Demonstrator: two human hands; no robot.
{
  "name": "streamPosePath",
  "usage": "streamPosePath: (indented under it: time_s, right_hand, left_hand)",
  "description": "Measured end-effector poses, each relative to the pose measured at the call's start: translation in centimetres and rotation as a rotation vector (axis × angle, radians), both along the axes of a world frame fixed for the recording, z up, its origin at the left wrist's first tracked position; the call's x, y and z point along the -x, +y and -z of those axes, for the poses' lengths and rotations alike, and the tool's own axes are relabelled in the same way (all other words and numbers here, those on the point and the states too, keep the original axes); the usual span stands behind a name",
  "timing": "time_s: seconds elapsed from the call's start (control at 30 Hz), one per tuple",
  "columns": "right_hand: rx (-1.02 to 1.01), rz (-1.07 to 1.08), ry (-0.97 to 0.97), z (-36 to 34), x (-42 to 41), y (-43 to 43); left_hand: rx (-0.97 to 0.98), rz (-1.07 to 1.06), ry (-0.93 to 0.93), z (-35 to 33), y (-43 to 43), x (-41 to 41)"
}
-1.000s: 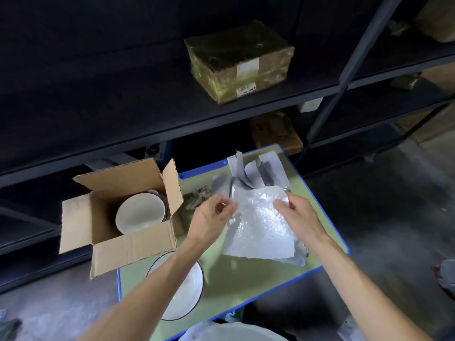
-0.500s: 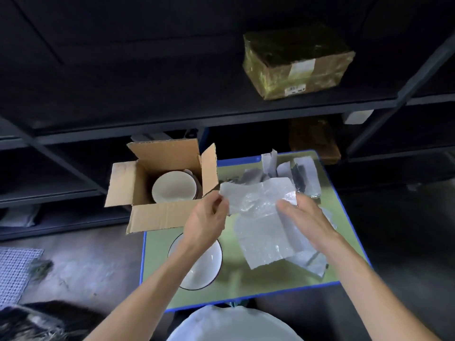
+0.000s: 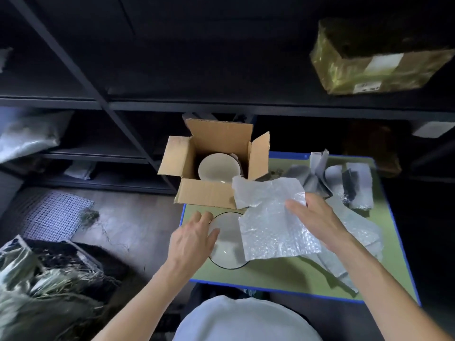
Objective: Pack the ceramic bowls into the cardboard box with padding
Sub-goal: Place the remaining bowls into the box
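Note:
An open cardboard box [image 3: 204,195] stands at the far left corner of the green table [image 3: 283,274], with a cream ceramic bowl [image 3: 218,169] inside. A second white bowl with a dark rim [image 3: 227,244] sits on the table in front of the box. My left hand [image 3: 193,238] lies over that bowl's left rim with its fingers spread. My right hand [image 3: 317,220] holds a sheet of bubble wrap [image 3: 273,217] by its right edge, thumb on top; the sheet covers the bowl's right side and reaches the box.
More grey padding sheets [image 3: 344,178] lie piled at the table's far right. Dark metal shelving [image 3: 221,107] rises behind, with a taped parcel [image 3: 376,60] on it. A mesh mat [image 3: 54,215] and dry straw [image 3: 37,296] lie on the floor to the left.
My left hand let go of the bubble wrap and dropped to the bowl on the table. My right hand alone keeps the sheet. The camera swung left.

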State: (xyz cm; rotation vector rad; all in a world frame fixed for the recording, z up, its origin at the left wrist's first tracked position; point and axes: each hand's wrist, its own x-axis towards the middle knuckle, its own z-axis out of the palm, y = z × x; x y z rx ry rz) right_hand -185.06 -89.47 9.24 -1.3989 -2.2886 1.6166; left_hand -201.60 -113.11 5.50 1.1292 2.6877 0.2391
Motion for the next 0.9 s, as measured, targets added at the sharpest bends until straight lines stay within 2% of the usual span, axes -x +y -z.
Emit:
streamPosePath:
  time_s: [0.17, 0.47, 0.7, 0.9]
  right_hand:
    - [-0.076, -0.022, -0.029, -0.1, 0.6, -0.4]
    - [-0.073, -0.011, -0.047, -0.1, -0.7, -0.4]
    - [-0.149, 0.027, -0.073, -1.3, -1.9, 0.4]
    - [-0.137, 0.102, -0.083, -1.1, -3.8, 2.0]
  left_hand:
    - [0.069, 0.036, -0.008, 0.9, 0.8, 1.1]
    - [0.115, 0.1, -0.084, 1.3, 0.9, 2.1]
    - [0.024, 0.137, -0.154, -0.5, 0.0, 1.3]
    - [-0.063, 0.149, -0.238, -3.8, 0.6, 0.3]
